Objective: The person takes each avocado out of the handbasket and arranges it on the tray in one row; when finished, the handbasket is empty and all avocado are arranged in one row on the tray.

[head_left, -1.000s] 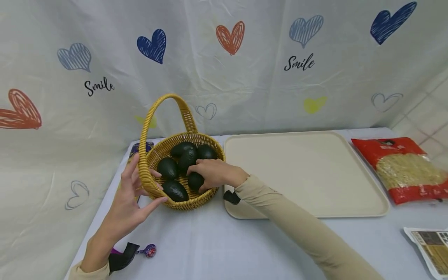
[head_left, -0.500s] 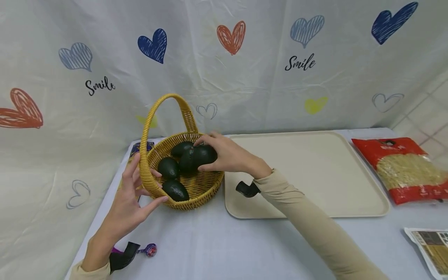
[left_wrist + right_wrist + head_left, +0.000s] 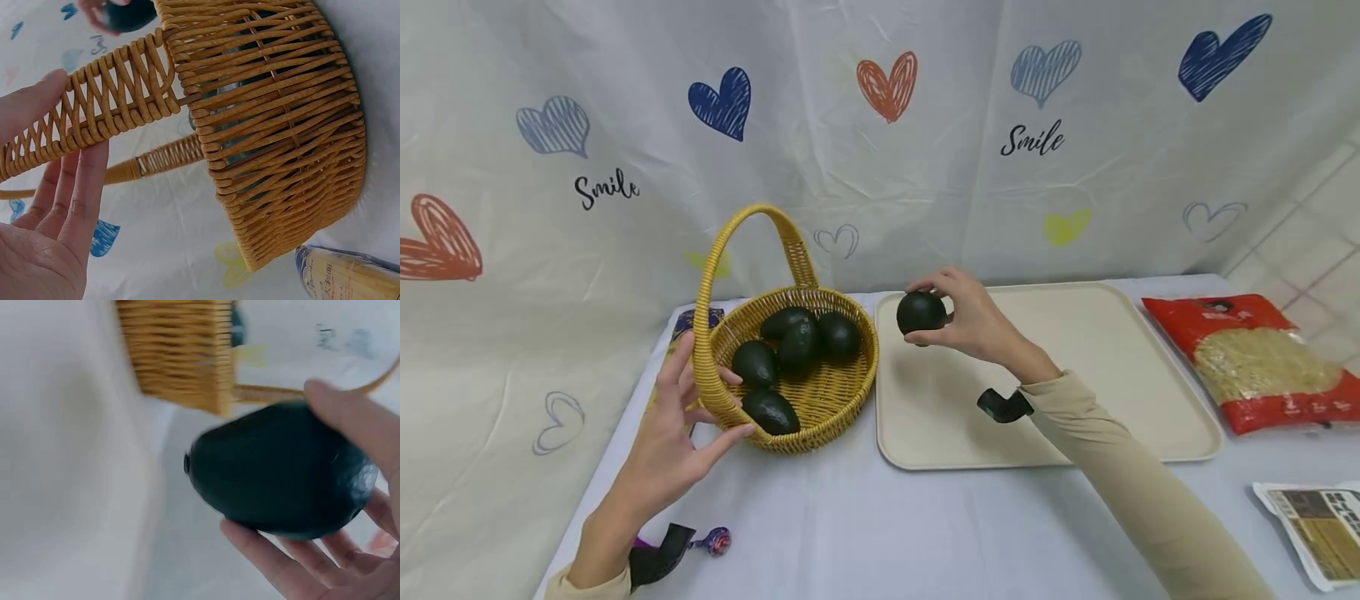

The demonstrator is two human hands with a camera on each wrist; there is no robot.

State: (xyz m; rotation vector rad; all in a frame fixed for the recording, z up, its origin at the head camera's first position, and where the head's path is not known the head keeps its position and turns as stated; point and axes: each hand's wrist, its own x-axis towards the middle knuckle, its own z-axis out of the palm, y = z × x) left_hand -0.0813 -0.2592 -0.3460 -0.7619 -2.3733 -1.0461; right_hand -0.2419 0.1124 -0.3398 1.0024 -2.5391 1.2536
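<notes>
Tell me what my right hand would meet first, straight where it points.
Your right hand, holding an avocado, would likely meet the wicker basket first, though height and depth are unclear.

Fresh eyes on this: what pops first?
Probably the yellow wicker basket on the left, holding dark green avocados, its handle gripped by the left hand. Next, the single avocado in the right hand, over the beige tray. The red bag right of the tray stands out too.

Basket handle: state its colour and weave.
Golden-brown handle, woven crisscross near its base; the left wrist view shows it best.
</notes>
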